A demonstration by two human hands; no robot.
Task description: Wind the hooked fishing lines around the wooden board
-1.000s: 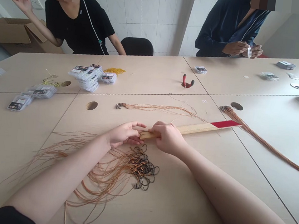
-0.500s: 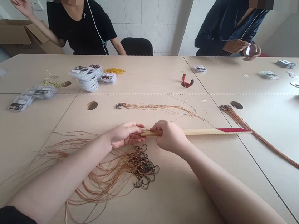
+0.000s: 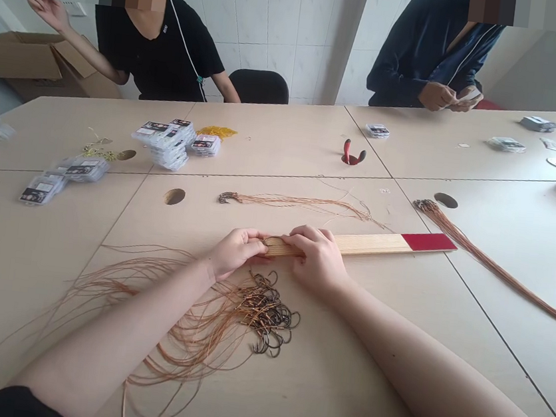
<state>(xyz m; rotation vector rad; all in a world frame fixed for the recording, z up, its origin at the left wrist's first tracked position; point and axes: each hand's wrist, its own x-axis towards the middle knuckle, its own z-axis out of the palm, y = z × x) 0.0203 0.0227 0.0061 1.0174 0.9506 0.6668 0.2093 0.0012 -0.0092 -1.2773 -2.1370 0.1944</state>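
Wooden and pale, a flat strip with a red end (image 3: pixel 369 244) is pinched at its bare end by the left hand (image 3: pixel 236 254) and clamped in the right hand (image 3: pixel 319 260), just beyond a heap of dark metal hooks (image 3: pixel 270 315) on orange-brown cords (image 3: pixel 222 324). What seems a curved dark hook (image 3: pixel 272 239), half hidden, sits at that pinch; a slackened grip could let it slip and prick.

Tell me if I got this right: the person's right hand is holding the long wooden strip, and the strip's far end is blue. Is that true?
Not quite: the far end is red, not blue, as the head view shows. The rest is right: the right hand is holding the long wooden strip.
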